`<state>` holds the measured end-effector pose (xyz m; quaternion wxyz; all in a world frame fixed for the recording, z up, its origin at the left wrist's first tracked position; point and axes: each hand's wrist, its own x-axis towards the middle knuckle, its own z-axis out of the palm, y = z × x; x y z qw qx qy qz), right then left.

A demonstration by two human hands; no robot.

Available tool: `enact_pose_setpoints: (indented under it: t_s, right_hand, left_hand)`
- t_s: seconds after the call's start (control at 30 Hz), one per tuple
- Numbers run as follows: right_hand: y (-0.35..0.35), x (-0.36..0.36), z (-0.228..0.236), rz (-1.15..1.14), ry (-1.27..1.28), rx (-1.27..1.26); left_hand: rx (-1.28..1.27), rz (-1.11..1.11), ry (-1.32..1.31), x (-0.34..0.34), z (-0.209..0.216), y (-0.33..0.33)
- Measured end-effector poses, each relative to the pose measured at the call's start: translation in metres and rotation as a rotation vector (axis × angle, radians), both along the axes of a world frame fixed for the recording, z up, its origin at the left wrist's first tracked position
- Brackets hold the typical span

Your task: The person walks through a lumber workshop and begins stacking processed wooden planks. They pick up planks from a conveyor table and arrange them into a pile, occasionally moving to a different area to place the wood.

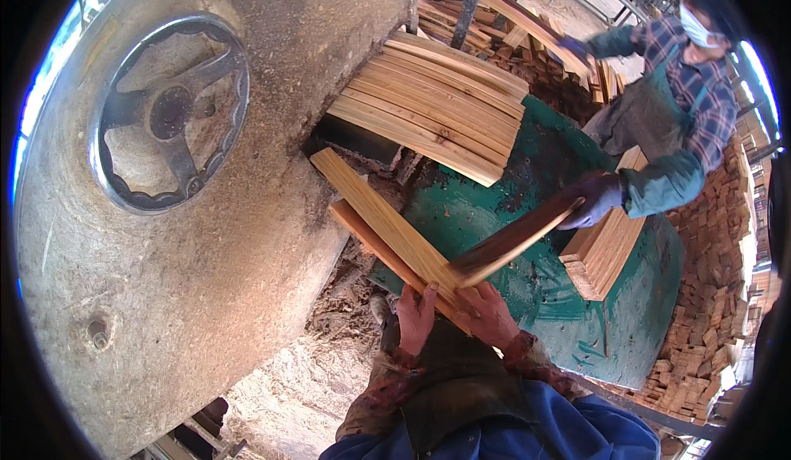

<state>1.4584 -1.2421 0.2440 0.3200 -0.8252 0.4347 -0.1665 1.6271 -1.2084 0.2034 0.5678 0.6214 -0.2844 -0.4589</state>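
The left hand [416, 318] and right hand [492, 313] pinch the near ends of two long boards [379, 213] pointing ahead and left, with a dark board [512, 240] ending closer to the right hand.

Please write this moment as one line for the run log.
left grip: holding wooden planks | right grip: touching same planks | co-worker's gloved hand: holding dark-faced board | timber stack: on green tabletop
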Motion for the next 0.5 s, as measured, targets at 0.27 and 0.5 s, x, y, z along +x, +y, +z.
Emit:
enact_pose_setpoints:
  t_s: [0.27,0.5]
  right_hand:
    - [0.004,0.023,0.004,0.025,0.073,-0.086]
    - [-0.004,-0.004,0.022,0.028,-0.116,0.112]
  left_hand:
    - [-0.117,-0.004,-0.139,0.002,-0.016,-0.001]
    - [0.101,-0.059,-0.092,0.007,-0.026,0.004]
